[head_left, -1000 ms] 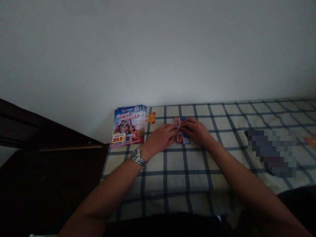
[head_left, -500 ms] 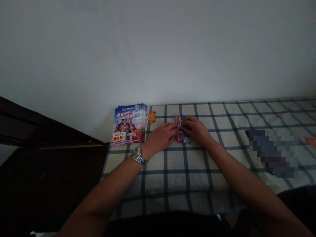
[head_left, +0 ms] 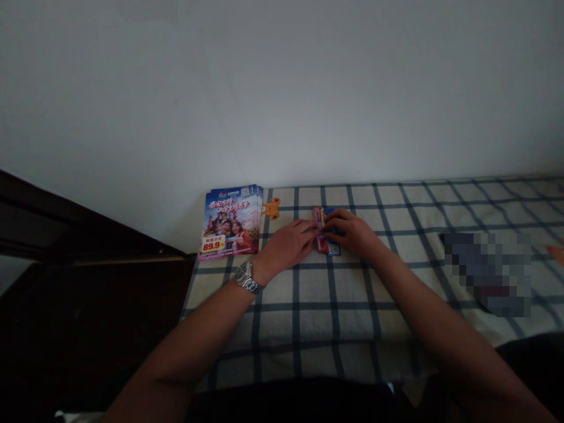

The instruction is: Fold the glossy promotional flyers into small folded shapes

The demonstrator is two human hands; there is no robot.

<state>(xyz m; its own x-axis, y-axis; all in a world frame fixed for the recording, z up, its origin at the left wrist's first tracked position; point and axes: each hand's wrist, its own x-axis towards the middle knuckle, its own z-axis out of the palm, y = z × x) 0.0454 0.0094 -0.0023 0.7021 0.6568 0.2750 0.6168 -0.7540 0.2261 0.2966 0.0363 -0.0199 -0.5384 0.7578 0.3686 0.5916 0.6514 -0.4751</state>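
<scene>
A folded flyer (head_left: pixel 333 249), blue and red with a QR code at its lower corner, lies on the checked cloth between my hands. My left hand (head_left: pixel 291 242), with a steel watch (head_left: pixel 247 277) at the wrist, has its fingertips closed on the flyer's left edge. From the right, my right hand (head_left: pixel 351 232) pinches the flyer's middle, its fingers bent over the paper. Both hands cover part of the sheet. To the left of my left hand sits a stack of colourful flyers (head_left: pixel 230 226) printed with "89.9".
The checked cloth (head_left: pixel 308 320) covers the surface up to the pale wall (head_left: pixel 282 100). An orange bear figure (head_left: pixel 271 208) shows beside the stack. At the right lies a dark, pixelated object (head_left: pixel 480 273). Dark furniture (head_left: pixel 88 229) stands at the left.
My right hand has shifted very slightly over the folded flyer. My left hand stays at its left edge, and the stack has not been moved.
</scene>
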